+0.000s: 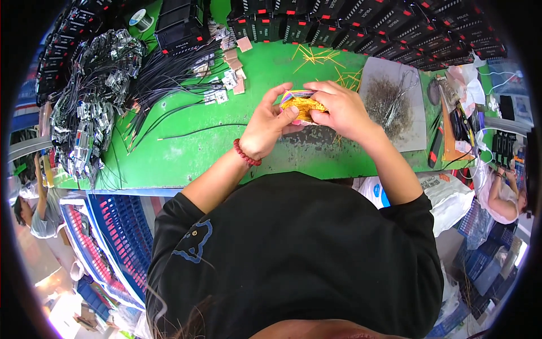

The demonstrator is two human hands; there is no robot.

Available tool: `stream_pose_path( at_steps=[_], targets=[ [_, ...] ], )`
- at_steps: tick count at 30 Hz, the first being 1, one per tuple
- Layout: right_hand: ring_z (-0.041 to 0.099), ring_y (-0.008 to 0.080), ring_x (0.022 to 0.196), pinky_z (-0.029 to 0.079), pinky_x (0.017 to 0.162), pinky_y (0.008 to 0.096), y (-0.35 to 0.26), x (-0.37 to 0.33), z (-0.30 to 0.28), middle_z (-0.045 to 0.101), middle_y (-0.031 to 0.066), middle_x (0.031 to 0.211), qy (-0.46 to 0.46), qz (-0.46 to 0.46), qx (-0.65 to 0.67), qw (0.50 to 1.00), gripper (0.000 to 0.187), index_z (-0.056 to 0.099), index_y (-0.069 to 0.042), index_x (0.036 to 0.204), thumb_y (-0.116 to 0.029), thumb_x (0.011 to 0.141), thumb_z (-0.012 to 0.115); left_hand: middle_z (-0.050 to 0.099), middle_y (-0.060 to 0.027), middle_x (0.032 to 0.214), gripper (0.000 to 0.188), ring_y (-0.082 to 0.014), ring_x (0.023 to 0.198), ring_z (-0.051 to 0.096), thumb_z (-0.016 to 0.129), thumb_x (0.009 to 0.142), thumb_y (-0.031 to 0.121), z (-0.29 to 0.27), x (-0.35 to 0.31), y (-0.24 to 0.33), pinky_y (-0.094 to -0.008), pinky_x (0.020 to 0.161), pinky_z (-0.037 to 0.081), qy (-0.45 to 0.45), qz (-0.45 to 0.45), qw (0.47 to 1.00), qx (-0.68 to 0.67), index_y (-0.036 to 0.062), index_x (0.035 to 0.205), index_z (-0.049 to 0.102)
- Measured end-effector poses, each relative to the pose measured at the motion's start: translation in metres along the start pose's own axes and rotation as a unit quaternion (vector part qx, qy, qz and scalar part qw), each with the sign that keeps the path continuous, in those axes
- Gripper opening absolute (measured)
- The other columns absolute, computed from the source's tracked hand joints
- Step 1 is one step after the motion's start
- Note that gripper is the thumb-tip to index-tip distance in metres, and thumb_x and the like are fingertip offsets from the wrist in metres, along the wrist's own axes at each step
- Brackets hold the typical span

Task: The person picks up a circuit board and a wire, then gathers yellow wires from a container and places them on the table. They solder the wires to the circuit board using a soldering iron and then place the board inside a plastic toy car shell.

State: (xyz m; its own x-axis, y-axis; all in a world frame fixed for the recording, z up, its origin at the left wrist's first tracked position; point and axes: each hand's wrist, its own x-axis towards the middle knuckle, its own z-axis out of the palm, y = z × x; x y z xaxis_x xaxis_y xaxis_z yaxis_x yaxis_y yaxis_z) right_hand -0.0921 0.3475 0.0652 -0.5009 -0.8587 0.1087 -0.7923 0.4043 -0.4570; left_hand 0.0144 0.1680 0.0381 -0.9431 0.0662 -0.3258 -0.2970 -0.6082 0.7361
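Above the green table, both my hands are closed around a small packet (293, 95) with a colourful purple and white edge. A dense mass of thin yellow strands (306, 107) fills its opening. My left hand (271, 120) grips the packet from the left, thumb over the strands. From the right, my right hand (345, 110) holds it, its thumb and fingers at the strands. The packet's underside is hidden by my fingers. Beyond my hands, loose yellow pieces (316, 55) lie scattered on the table.
Black cables (175, 73) with small boards and a heap of clear-and-black parts (93, 107) cover the left side. Black boxes (361, 28) line the back. A white sheet (415, 127) with dark wire bits lies right, beside tools (436, 146). Other people work at both sides.
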Motion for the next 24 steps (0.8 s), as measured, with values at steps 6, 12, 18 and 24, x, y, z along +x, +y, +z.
stream_pose_path(
  at_steps=[6,12,18,24],
  targets=[
    [0.059,0.0285,0.109,0.049,0.089,0.0365,0.022,0.007,0.012,0.059,0.0110,0.125,0.043,0.011,0.103,0.994,0.031,0.061,0.002,0.098,-0.026,0.085,0.063,0.059,-0.0133,0.115,0.060,-0.0203,0.100,0.063,0.058,0.095,0.011,-0.005,0.013,-0.005,-0.0363,0.085,0.056,0.003,-0.023,1.000,-0.007,0.0080,0.145,0.025],
    [0.059,0.0266,0.110,0.046,0.093,0.0349,0.040,0.017,0.005,0.059,0.0141,0.122,0.128,-0.005,0.240,0.962,0.042,0.059,0.002,0.117,-0.032,0.092,0.059,0.058,-0.0153,0.118,0.063,-0.0236,0.103,0.063,0.059,0.095,0.013,-0.006,0.020,-0.006,-0.0387,0.086,0.055,0.000,-0.022,1.000,-0.021,0.0079,0.145,0.022],
    [0.062,0.0290,0.103,0.050,0.085,0.0371,0.043,0.044,-0.031,0.061,0.0100,0.121,0.038,0.040,0.011,0.998,0.035,0.060,-0.002,0.108,-0.030,0.087,0.061,0.049,-0.0167,0.132,0.059,-0.0286,0.115,0.058,0.055,0.097,0.014,-0.014,0.017,-0.005,-0.0428,0.093,0.053,0.008,-0.045,0.998,-0.032,0.0081,0.146,0.022],
    [0.065,0.0288,0.092,0.052,0.075,0.0383,0.052,0.041,-0.018,0.063,0.0056,0.116,0.123,-0.007,-0.108,0.987,0.034,0.063,-0.009,0.113,-0.028,0.084,0.065,0.053,-0.0150,0.128,0.059,-0.0257,0.109,0.061,0.054,0.096,0.008,-0.015,0.017,-0.004,-0.0381,0.085,0.056,0.020,-0.044,0.998,-0.034,0.0069,0.145,0.021]
  ],
)
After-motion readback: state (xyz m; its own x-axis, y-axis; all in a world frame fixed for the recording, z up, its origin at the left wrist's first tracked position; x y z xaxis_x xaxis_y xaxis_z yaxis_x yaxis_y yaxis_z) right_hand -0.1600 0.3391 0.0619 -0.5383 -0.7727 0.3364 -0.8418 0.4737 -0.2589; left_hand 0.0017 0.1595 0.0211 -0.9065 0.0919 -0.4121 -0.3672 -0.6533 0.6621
